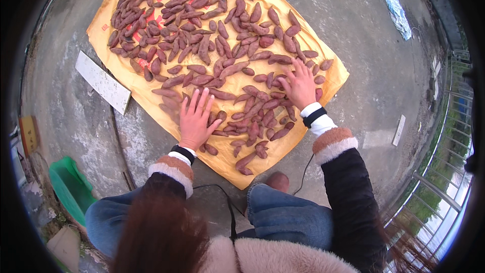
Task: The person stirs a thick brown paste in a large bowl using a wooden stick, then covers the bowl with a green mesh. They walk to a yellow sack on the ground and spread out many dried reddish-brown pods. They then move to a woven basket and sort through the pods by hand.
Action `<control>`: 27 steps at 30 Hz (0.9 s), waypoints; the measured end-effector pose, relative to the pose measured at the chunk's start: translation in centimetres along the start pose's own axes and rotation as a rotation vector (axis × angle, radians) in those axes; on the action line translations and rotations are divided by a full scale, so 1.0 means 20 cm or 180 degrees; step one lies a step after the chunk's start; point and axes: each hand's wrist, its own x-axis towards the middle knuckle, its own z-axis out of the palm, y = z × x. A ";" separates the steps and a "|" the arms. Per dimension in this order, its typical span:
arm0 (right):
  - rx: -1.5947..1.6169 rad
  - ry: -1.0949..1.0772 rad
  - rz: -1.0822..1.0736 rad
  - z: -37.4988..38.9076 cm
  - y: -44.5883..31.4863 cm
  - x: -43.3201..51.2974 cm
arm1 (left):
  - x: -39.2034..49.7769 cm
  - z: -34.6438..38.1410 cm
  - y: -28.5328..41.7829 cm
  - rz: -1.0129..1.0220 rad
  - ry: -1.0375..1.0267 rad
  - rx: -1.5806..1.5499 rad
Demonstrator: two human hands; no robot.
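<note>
Many reddish-purple sweet potatoes lie spread over a yellow sheet with red print on the concrete floor. My left hand is palm down over the lower left part of the spread, its fingers apart, next to some sweet potatoes. On the right side, my right hand rests palm down with spread fingers over or against several sweet potatoes; what its fingertips touch is partly hidden. Neither hand is closed around anything. Below the hands, a bent sweet potato lies near the sheet's lower corner.
A white board lies against the sheet's left edge. A green plastic container stands at the lower left. A crumpled bluish-white item lies at the upper right, and a metal railing runs along the right. A black cable hangs between my knees.
</note>
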 end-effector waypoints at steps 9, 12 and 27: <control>0.0670 -0.0455 -0.0673 0.01 -0.40 -0.41 | -0.16 0.07 0.45 0.0372 -0.0602 -0.0456; 0.0942 -0.0633 -0.1372 -0.04 -0.43 -0.54 | -0.25 0.06 0.53 0.1088 -0.0675 -0.0742; 0.0052 0.0233 0.0113 0.00 0.05 -0.36 | -0.16 0.05 0.27 0.1245 -0.0221 -0.0311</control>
